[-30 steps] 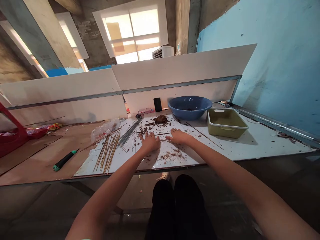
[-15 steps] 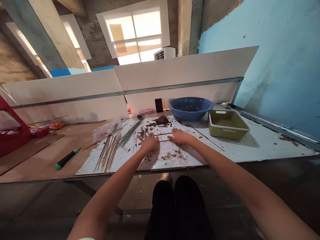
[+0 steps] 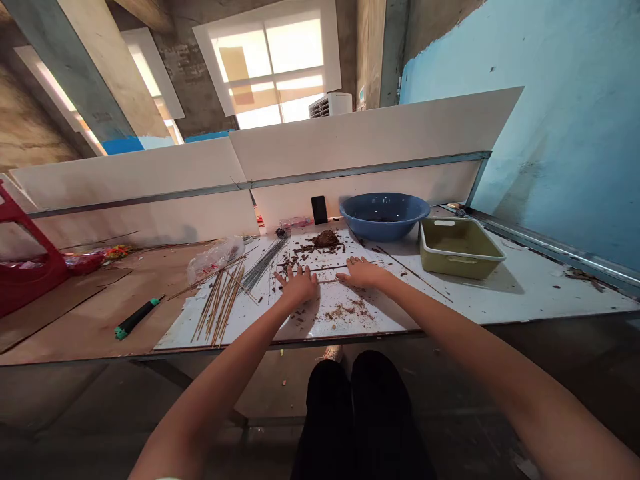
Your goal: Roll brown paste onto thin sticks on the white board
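Note:
My left hand [image 3: 299,287] lies palm down on the white board [image 3: 395,310], fingers spread. Level with it, my right hand [image 3: 364,272] also rests flat, fingers stretched out. A thin pale stick [image 3: 329,281] shows in the gap between them; how far it runs under the palms is hidden. Just beyond the fingers is a thin dark stick [image 3: 327,268], lying crosswise. Farther back sits a brown crumbly lump [image 3: 326,239] with dark bits scattered around it. Tan crumbs [image 3: 350,310] lie in front of my hands.
Bamboo sticks [image 3: 220,303] and thin grey rods [image 3: 265,265] lie to the left, near a plastic bag [image 3: 216,259] and a green-black handled tool [image 3: 137,319]. A blue basin [image 3: 384,220], olive bin [image 3: 460,250] and dark phone [image 3: 319,210] stand behind. One long stick [image 3: 415,273] lies right.
The camera view has shifted very slightly. Both hands stay flat in nearly the same place, with no clear movement of the things around them.

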### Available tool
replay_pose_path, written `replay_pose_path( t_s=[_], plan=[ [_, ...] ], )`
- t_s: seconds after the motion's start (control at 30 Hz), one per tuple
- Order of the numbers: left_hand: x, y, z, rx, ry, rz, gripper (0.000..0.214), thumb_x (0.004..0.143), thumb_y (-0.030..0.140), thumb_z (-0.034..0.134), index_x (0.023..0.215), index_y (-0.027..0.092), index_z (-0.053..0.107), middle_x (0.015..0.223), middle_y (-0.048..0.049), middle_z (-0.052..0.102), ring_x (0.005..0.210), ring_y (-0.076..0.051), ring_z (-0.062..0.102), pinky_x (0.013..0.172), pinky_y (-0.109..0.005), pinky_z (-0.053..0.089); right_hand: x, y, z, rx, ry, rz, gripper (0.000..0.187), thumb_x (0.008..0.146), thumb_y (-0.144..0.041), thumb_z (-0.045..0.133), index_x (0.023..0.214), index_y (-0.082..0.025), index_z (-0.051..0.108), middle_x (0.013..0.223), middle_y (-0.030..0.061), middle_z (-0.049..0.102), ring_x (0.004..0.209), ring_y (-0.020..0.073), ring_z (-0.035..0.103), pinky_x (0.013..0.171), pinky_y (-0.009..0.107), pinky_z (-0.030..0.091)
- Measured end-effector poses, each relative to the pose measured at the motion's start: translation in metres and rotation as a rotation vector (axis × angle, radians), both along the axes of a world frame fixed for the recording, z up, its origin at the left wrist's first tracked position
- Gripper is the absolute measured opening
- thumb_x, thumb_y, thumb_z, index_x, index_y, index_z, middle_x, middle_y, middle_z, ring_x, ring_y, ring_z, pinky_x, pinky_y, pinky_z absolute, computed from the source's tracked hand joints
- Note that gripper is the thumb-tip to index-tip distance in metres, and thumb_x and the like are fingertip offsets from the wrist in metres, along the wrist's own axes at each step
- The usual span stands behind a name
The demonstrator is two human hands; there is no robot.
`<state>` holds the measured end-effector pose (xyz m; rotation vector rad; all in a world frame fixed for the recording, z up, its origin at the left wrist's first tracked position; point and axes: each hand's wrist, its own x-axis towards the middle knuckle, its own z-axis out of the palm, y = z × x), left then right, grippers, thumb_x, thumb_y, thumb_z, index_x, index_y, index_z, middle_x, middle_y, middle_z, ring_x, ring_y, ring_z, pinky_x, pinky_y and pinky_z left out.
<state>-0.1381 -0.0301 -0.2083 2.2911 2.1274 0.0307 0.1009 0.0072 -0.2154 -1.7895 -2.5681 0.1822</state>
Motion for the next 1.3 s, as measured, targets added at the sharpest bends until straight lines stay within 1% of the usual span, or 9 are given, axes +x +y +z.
replay_pose_path(
  t_s=[0.2,0.5,0.67,0.8,0.9,1.0,1.13,1.2,1.3],
  plan=[
    [-0.013,-0.02,-0.009,-0.005,0.007,0.063,0.074,0.114,0.053,0.025,0.183,0.031,0.037,0.191,-0.0123,0.03,0.178,-0.052,0.006,0.131,-0.091,-0.003,0.015,-0.019,-0.023,0.078,0.052,0.05,0.105,0.108,-0.077,0.031,0.179,0.0,0.035,0.184,0.0279,0.038,0.173,0.0435,0.033,0.142,0.055,0.023],
    [-0.016,0.019,0.013,-0.005,-0.04,0.159,0.08,0.114,0.061,0.026,0.184,0.023,0.034,0.188,-0.0225,0.03,0.178,-0.052,0.012,0.133,-0.088,0.005,0.009,-0.005,-0.006,0.032,0.034,0.036,0.102,0.109,-0.076,0.029,0.178,-0.002,0.037,0.183,0.0286,0.039,0.172,0.0439,0.035,0.141,0.056,0.026],
    [-0.05,0.009,0.014,0.243,0.043,0.241,0.074,0.114,0.041,0.028,0.182,0.012,0.035,0.193,-0.0175,0.018,0.181,-0.041,-0.005,0.141,-0.074,-0.006,0.03,-0.033,-0.025,0.074,0.047,0.114,0.103,0.109,-0.08,0.03,0.18,-0.006,0.038,0.186,0.024,0.036,0.174,0.0419,0.031,0.143,0.055,0.024],
    [-0.042,0.006,0.011,0.255,0.058,0.195,0.076,0.111,0.034,0.037,0.183,0.011,0.032,0.194,-0.018,0.013,0.18,-0.039,-0.011,0.141,-0.074,-0.005,0.025,-0.027,-0.019,0.04,0.053,0.095,0.101,0.109,-0.08,0.031,0.178,-0.007,0.042,0.183,0.0259,0.041,0.173,0.0437,0.035,0.141,0.058,0.027],
    [-0.023,0.013,0.014,0.22,0.01,0.135,0.08,0.111,0.035,0.041,0.185,0.013,0.025,0.191,-0.022,0.024,0.18,-0.044,-0.001,0.14,-0.079,0.001,0.016,-0.011,-0.004,-0.011,0.029,0.052,0.096,0.11,-0.076,0.031,0.179,-0.01,0.043,0.182,0.0255,0.043,0.172,0.043,0.037,0.14,0.057,0.03],
    [-0.019,0.021,0.024,0.249,-0.017,0.129,0.074,0.113,0.03,0.032,0.185,0.013,0.024,0.174,-0.025,0.055,0.175,-0.044,0.03,0.141,-0.076,0.006,0.013,-0.009,0.0,-0.008,0.028,0.04,0.094,0.111,-0.071,0.031,0.18,-0.007,0.038,0.184,0.0254,0.039,0.174,0.0416,0.033,0.14,0.056,0.029],
    [-0.044,0.027,0.038,0.373,0.009,0.166,0.069,0.117,0.028,0.021,0.184,0.009,0.028,0.123,-0.0188,0.086,0.126,-0.033,0.078,0.144,-0.058,0.012,0.017,-0.025,-0.01,0.04,0.041,0.048,0.098,0.111,-0.075,0.035,0.177,-0.003,0.041,0.182,0.0287,0.04,0.172,0.0426,0.036,0.14,0.054,0.03],
    [-0.059,0.028,0.04,0.399,0.007,0.204,0.07,0.117,0.026,0.024,0.184,0.006,0.022,0.114,-0.0157,0.087,0.115,-0.029,0.08,0.144,-0.055,0.015,0.019,-0.029,-0.01,0.051,0.027,0.05,0.098,0.111,-0.076,0.034,0.176,-0.003,0.044,0.181,0.0298,0.043,0.17,0.0434,0.039,0.138,0.054,0.033],
    [-0.068,0.026,0.039,0.408,-0.041,0.256,0.078,0.109,0.017,0.04,0.185,0.013,0.024,0.146,-0.0192,0.078,0.141,-0.032,0.068,0.142,-0.055,0.021,0.018,-0.024,-0.001,-0.004,0.012,0.034,0.095,0.112,-0.077,0.029,0.174,-0.007,0.049,0.177,0.0293,0.049,0.166,0.0441,0.047,0.134,0.055,0.04]
  ],
)
